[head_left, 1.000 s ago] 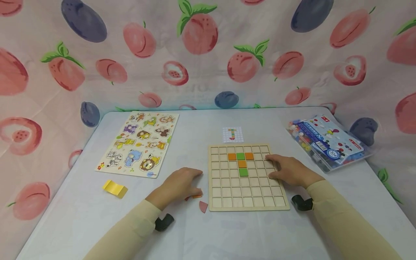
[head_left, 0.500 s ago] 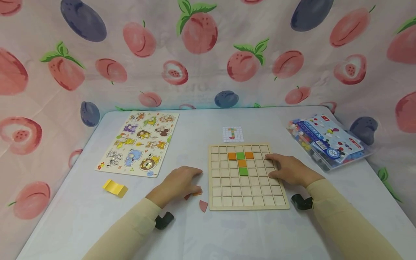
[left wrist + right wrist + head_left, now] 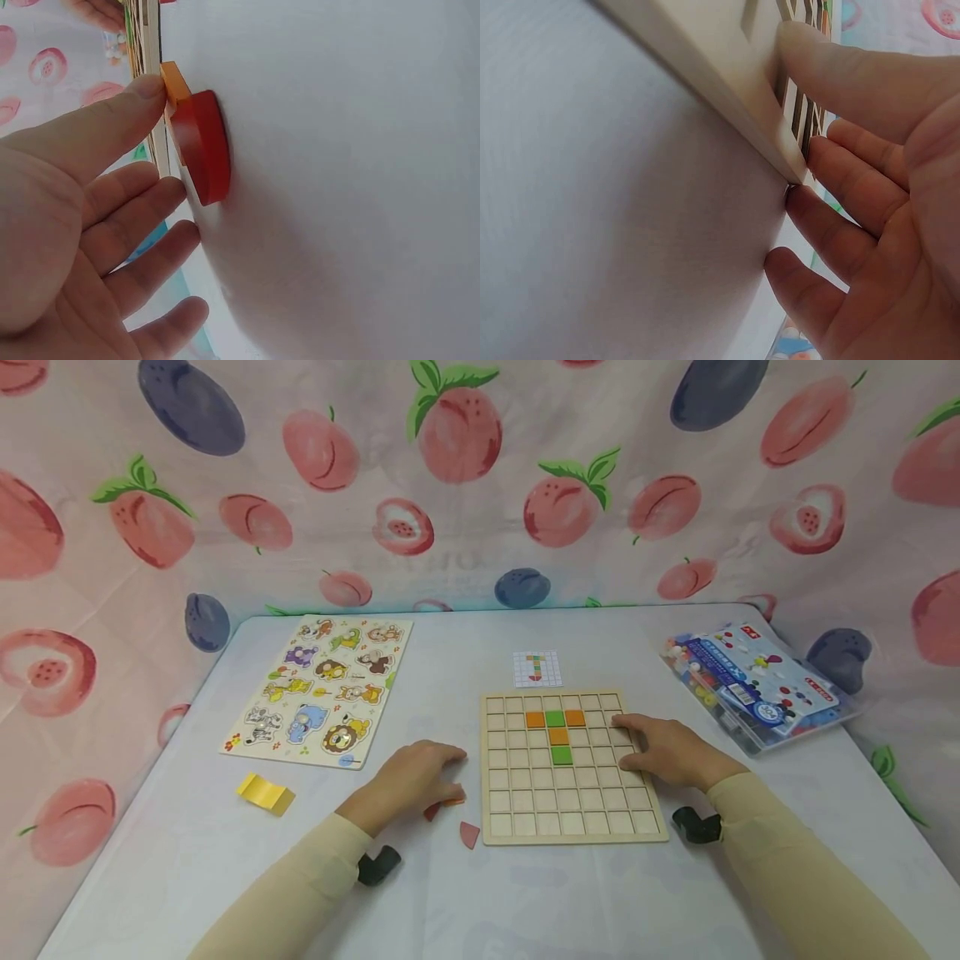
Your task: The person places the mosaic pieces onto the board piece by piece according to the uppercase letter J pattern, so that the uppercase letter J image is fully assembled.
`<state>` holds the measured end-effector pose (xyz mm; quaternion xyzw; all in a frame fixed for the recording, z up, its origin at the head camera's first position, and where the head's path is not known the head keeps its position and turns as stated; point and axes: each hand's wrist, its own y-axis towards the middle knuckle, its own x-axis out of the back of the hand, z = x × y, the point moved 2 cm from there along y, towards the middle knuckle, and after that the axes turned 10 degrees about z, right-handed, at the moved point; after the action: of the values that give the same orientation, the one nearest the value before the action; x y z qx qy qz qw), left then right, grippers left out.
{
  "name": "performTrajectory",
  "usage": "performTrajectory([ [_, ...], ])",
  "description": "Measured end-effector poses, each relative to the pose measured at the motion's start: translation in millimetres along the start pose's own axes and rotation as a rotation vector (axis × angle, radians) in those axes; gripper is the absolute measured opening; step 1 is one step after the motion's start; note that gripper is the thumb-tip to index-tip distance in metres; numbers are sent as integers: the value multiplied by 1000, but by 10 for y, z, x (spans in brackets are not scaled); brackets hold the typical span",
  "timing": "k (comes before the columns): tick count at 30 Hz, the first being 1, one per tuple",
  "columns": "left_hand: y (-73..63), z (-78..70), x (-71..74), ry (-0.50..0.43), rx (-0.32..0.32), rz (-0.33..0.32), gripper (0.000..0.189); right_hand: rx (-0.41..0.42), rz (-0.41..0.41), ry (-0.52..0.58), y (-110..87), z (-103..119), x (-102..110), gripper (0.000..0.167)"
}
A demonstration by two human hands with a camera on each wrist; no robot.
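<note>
A wooden grid board (image 3: pixel 525 825) lies mid-table, with orange and green square tiles (image 3: pixel 555 719) set in a T shape. My left hand (image 3: pixel 411 785) is just left of the board, fingers loosely spread. Its thumb tip touches an orange tile (image 3: pixel 176 82), which lies against a red curved-edge piece (image 3: pixel 206 150) on the cloth. Another red quarter-round piece (image 3: pixel 469 835) lies by the board's lower left corner. On the opposite side, my right hand (image 3: pixel 678 753) rests at the board's right edge, its thumb over the grid and its fingers along the side.
Behind the board lies a small pattern card (image 3: pixel 551 678) with a coloured figure. An animal puzzle board (image 3: pixel 315 693) is at the back left, near a yellow wavy block (image 3: pixel 266 795). A clear plastic case (image 3: pixel 757 685) with colourful contents sits at the back right.
My left hand has shifted very slightly away from me, and a little more of the red piece shows below its thumb. The right hand and the board stay put.
</note>
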<state>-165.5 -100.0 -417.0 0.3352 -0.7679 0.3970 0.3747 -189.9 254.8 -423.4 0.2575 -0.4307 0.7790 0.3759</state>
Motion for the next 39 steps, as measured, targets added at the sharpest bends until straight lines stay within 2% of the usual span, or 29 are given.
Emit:
performTrajectory([
  [7, 20, 48, 6, -9, 10, 9, 47, 5, -3, -3, 5, -9, -2, 73],
  [18, -69, 53, 8, -22, 2, 48, 53, -5, -9, -12, -5, 21, 8, 72],
  [26, -63, 50, -15, -6, 0, 34, 48, -13, -4, -6, -13, 34, -4, 72],
  [39, -43, 67, -12, -33, 12, -3, 43, 0, -12, -9, -3, 10, -10, 72],
])
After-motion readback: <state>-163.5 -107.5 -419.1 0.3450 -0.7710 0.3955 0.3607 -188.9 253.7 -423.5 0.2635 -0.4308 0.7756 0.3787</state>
